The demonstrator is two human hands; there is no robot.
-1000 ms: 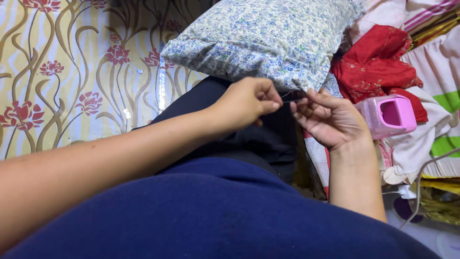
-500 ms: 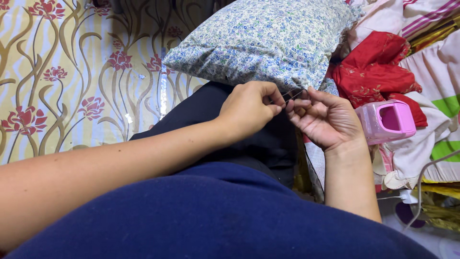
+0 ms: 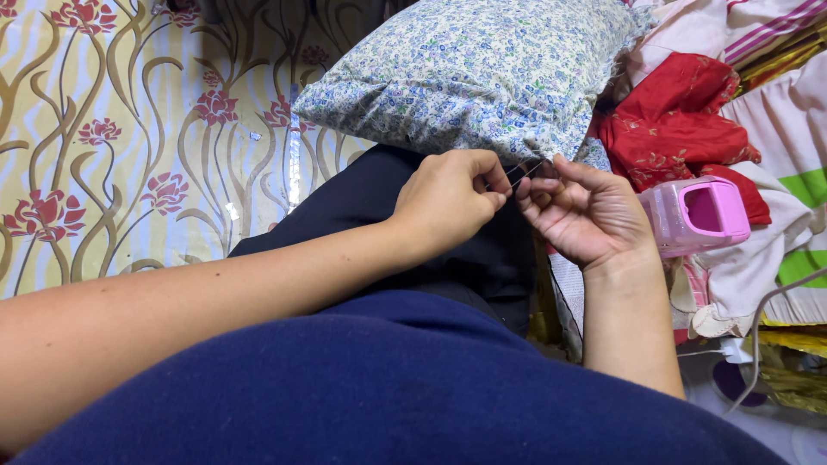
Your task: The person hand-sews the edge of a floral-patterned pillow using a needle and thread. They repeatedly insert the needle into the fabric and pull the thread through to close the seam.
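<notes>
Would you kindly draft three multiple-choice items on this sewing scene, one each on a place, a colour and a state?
1. Where is the pink plastic container?
A. beside the right hand
B. on top of the pillow
C. on the yellow mat

2. What colour is the crumpled cloth behind that container?
A. green
B. red
C. black

3. How does the left hand stand?
A. flat and open
B. fingers pinched on the thread
C. gripping the pillow

Answers: 1 A, the container lies just to the right of the right hand; 2 B, the cloth is plainly red; 3 B, thumb and forefinger close on a thin thread in front of the floral pillow.
</notes>
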